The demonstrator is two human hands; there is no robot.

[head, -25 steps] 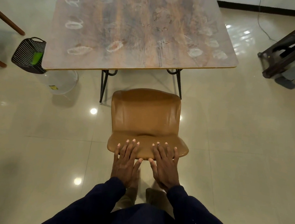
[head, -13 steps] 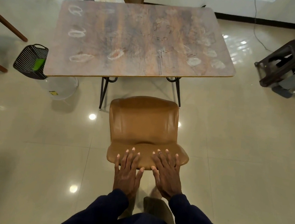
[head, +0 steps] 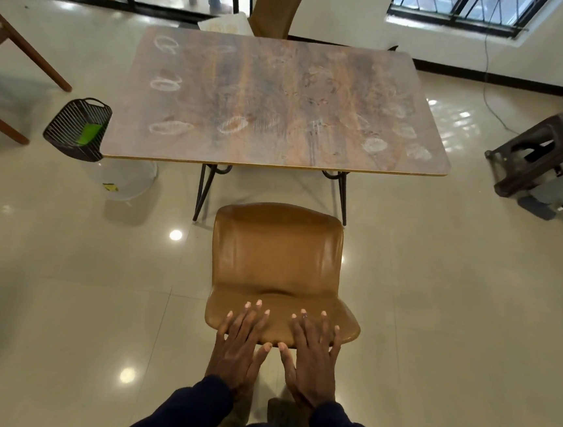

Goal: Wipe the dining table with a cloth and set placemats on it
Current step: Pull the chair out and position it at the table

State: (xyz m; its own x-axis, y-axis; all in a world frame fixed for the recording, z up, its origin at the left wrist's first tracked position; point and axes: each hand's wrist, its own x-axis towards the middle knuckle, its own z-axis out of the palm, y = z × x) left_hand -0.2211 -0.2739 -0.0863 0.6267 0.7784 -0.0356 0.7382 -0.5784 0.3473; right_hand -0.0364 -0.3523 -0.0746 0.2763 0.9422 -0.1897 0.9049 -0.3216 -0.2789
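Note:
The wood-grain dining table (head: 275, 110) stands ahead of me, its top marked with several whitish chalky rings and smears. A black wire basket (head: 76, 127) at the table's left corner holds a green cloth (head: 88, 133). Pale flat sheets (head: 223, 22), perhaps placemats, lie past the far edge. My left hand (head: 240, 342) and my right hand (head: 312, 352) rest flat, fingers spread, on the top of a tan chair's backrest (head: 270, 321). Both hands hold nothing.
The tan leather chair (head: 275, 250) faces the table between me and its near edge. A second tan chair (head: 278, 5) stands at the far side. A clear plastic tub (head: 123, 179) sits below the basket. A dark stool (head: 547, 151) is at right, wooden legs (head: 25, 51) at left.
The view has tilted upward, so the far chair, glass doors and window now show. My hands stay on the chair back, and the table sits lower in view.

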